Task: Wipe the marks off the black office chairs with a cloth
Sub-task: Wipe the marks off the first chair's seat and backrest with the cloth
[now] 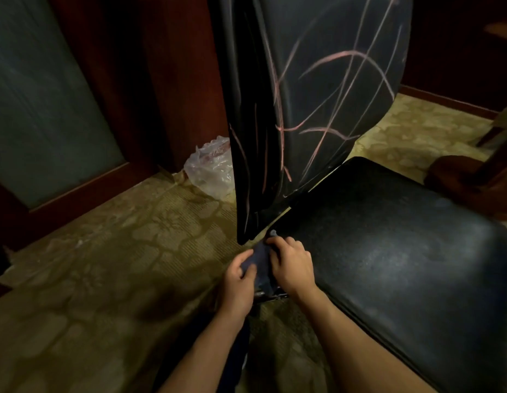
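Observation:
A black office chair fills the right half of the view. Its backrest (331, 89) stands upright and is covered with pink scribbled lines. Its seat (402, 251) is dark and shiny, with no marks that I can make out. A dark blue-grey cloth (260, 258) is bunched at the seat's left edge, just below the backrest. My left hand (241, 279) grips the cloth from the left with curled fingers. My right hand (292, 265) holds it from the right, fingers curled over it against the seat edge.
A crumpled clear plastic bag (211, 168) lies on the patterned carpet (104, 279) behind the backrest. A dark wooden door with a frosted glass panel (48, 109) stands at the left. A wooden furniture foot (467, 180) sits at the far right.

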A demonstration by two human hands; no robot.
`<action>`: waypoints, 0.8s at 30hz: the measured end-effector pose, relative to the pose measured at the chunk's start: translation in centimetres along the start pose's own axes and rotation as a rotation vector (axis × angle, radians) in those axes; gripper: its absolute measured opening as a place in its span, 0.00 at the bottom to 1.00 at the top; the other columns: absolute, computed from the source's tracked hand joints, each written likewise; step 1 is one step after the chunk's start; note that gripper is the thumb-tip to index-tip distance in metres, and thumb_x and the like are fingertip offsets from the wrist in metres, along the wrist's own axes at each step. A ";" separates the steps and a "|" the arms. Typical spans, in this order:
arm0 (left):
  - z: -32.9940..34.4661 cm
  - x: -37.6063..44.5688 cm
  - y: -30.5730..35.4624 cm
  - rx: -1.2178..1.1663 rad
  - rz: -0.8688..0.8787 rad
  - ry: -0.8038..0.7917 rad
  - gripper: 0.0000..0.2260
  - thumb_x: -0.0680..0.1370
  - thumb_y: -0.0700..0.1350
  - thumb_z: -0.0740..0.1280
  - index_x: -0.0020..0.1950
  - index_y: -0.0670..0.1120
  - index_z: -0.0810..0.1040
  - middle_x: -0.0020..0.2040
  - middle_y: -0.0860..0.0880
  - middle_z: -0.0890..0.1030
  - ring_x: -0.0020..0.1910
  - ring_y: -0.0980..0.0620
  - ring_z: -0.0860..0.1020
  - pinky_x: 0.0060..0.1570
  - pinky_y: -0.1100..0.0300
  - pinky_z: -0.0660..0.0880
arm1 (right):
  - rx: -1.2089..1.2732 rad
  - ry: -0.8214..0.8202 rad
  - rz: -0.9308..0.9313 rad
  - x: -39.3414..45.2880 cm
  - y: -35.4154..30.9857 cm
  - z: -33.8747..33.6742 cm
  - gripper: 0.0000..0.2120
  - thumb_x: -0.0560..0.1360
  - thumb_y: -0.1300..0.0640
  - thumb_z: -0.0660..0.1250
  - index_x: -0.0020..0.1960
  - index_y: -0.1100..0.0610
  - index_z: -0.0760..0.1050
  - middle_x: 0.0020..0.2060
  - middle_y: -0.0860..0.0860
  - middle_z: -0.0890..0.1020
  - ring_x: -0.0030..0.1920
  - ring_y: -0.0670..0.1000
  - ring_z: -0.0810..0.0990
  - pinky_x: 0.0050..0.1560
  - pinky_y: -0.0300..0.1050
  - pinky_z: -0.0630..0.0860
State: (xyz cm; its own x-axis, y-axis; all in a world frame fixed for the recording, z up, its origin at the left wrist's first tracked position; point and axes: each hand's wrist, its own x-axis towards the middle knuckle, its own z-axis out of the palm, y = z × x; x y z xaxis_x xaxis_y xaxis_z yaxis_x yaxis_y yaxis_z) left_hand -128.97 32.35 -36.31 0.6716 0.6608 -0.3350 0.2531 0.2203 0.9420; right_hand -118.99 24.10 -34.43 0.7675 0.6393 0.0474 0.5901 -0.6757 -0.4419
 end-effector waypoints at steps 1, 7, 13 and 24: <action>-0.2 -0.3 -0.3 0.022 -0.018 -0.017 0.16 0.83 0.38 0.62 0.70 0.47 0.73 0.64 0.47 0.78 0.64 0.50 0.76 0.63 0.56 0.74 | -0.032 -0.017 -0.003 -0.2 0.1 0.0 0.16 0.82 0.51 0.57 0.68 0.47 0.71 0.54 0.51 0.75 0.57 0.55 0.73 0.53 0.51 0.68; -0.1 -0.7 -0.7 0.014 -0.087 -0.115 0.15 0.82 0.36 0.62 0.68 0.47 0.74 0.65 0.45 0.78 0.65 0.48 0.76 0.67 0.51 0.73 | -0.071 -0.093 0.045 -0.3 -0.2 -0.7 0.17 0.81 0.51 0.57 0.69 0.45 0.70 0.56 0.51 0.75 0.60 0.56 0.72 0.55 0.51 0.69; -2.7 -2.1 -1.8 0.338 0.085 -0.152 0.17 0.81 0.43 0.66 0.70 0.50 0.74 0.62 0.49 0.80 0.60 0.53 0.79 0.63 0.49 0.76 | -0.067 -0.069 0.079 -2.6 -0.6 -0.3 0.15 0.80 0.51 0.59 0.65 0.44 0.74 0.54 0.49 0.75 0.58 0.54 0.72 0.54 0.49 0.68; -5.1 -1.8 0.9 0.253 0.231 0.150 0.08 0.80 0.47 0.68 0.59 0.51 0.81 0.54 0.50 0.84 0.55 0.50 0.81 0.58 0.48 0.77 | 0.523 0.131 0.342 -2.4 -6.1 1.6 0.25 0.76 0.59 0.65 0.72 0.56 0.66 0.61 0.57 0.79 0.62 0.58 0.77 0.61 0.49 0.74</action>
State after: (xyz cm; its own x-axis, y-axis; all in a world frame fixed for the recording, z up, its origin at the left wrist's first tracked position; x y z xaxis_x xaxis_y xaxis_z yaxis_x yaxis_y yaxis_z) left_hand -133.50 35.06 -34.74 0.6266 0.7742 -0.0896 0.2835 -0.1192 0.9515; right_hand -124.84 27.24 -33.30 0.9348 0.3462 -0.0790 0.1316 -0.5442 -0.8285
